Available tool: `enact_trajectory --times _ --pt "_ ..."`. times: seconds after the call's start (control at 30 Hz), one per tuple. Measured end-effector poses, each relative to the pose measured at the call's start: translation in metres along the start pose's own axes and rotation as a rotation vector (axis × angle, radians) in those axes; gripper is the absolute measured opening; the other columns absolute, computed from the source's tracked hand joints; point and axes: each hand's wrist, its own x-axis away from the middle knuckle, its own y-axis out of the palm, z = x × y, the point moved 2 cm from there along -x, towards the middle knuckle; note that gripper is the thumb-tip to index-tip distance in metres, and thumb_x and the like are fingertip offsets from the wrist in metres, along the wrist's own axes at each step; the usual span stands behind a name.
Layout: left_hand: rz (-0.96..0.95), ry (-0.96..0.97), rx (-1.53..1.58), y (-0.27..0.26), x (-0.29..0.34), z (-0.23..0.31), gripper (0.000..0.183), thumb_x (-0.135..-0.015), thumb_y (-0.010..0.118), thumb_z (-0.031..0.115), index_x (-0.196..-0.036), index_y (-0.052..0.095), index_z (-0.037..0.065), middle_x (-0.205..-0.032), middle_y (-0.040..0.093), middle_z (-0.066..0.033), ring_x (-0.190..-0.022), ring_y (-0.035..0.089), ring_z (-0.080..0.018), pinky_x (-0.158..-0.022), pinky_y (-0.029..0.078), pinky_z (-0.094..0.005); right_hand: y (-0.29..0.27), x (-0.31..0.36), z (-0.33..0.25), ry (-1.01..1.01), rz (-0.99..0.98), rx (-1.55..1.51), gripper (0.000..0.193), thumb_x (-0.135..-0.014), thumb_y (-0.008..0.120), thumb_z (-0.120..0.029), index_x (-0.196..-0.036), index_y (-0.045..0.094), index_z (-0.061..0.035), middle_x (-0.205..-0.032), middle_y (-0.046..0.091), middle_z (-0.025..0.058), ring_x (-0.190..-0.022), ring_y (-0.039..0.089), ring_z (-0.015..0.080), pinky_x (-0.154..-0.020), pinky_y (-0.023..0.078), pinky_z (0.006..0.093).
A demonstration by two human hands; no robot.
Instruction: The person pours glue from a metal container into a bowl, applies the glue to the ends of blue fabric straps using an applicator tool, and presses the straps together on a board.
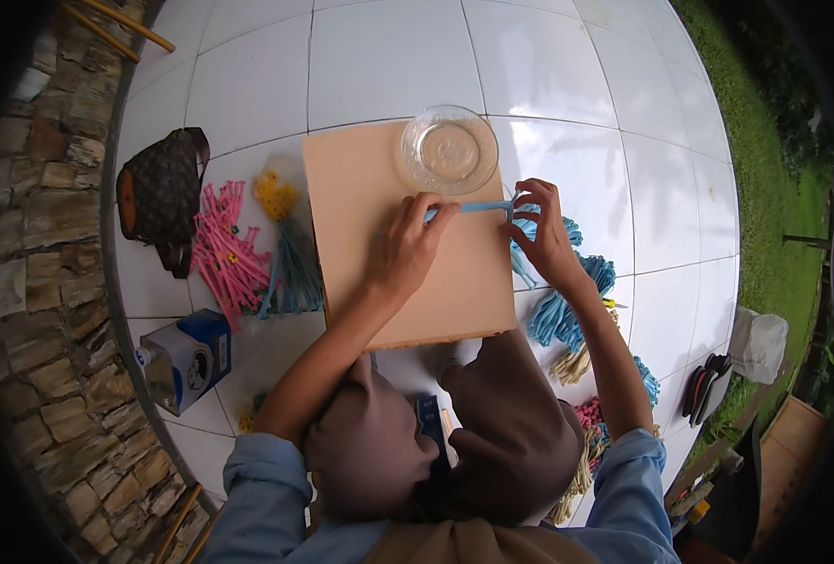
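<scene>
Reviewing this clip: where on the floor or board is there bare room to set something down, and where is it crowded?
Bare: the white tiles beyond the glass dish, and the board left of the left hand. Crowded: pink sticks and a bag left of the board, blue bundles under the right hand.

This looks like a porch or patio outside a home. The person sits on a floor of big white tiles (389, 56), and both hands are busy over a flat tan board (361, 188) lying on it. Far left of the hands is a rough stone wall (31, 282). Far to the right is green grass (765, 188). Some shoes (707, 383) sit at the tile edge, down to the right of the hands, near the grass.
</scene>
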Motion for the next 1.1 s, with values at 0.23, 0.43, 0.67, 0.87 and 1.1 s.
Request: enact_trajectory --times 0.23,0.43,0.67,0.87,1.1 --pt "0.069 -0.013 0.252 -0.041 -0.014 0.042 0.017 -0.078 0.061 0.0 -0.093 0.052 0.005 -0.089 0.051 -0.008 -0.077 0.057 -0.0249 -0.063 0.049 -0.0342 -0.015 0.025 0.0 0.248 0.227 -0.653 0.071 -0.074 0.051 0.013 -0.132 0.016 -0.0106 -0.116 0.045 0.0156 -0.091 0.058 0.0211 -0.076 0.052 0.0296" --pt "0.168 0.055 0.436 -0.134 -0.039 0.095 0.018 -0.078 0.061 -0.001 -0.087 0.047 0.004 -0.088 0.052 -0.0082 -0.078 0.057 -0.0245 -0.063 0.048 -0.0337 -0.081 0.041 -0.109 0.134 0.328 -0.942 0.074 -0.088 0.052 -0.008 -0.139 0.0 -0.0174 -0.132 0.037 0.0202 -0.12 0.044 0.0288 -0.097 0.039 0.0394" --pt "0.025 0.018 0.547 -0.135 0.002 0.094 0.018 -0.075 0.06 -0.005 -0.084 0.047 0.003 -0.082 0.053 -0.0077 -0.075 0.058 -0.0246 -0.063 0.048 -0.0342 -0.038 0.042 -0.11 0.139 0.378 -0.43 0.078 -0.074 0.046 0.01 -0.138 0.008 -0.0139 -0.123 0.045 0.0229 -0.109 0.051 0.0315 -0.091 0.044 0.0381" --pt "0.042 -0.147 0.693 -0.096 0.028 0.08 0.016 -0.074 0.06 -0.006 -0.074 0.047 0.001 -0.077 0.053 -0.0082 -0.075 0.058 -0.0221 -0.065 0.048 -0.0327 0.001 0.064 -0.06 0.367 -0.01 -0.568 0.078 -0.077 0.051 0.006 -0.135 0.002 -0.0093 -0.118 0.048 0.0257 -0.102 0.056 0.0319 -0.085 0.047 0.038" --pt "0.305 -0.133 0.652 -0.135 0.018 0.062 0.018 -0.074 0.06 -0.009 -0.073 0.045 0.001 -0.081 0.053 -0.0079 -0.075 0.056 -0.0195 -0.067 0.047 -0.0301 -0.024 0.051 -0.108 0.467 -0.02 -0.806 0.061 -0.085 0.051 -0.001 -0.132 0.013 -0.0056 -0.096 0.06 0.0191 -0.075 0.062 0.0203 -0.072 0.051 0.031"
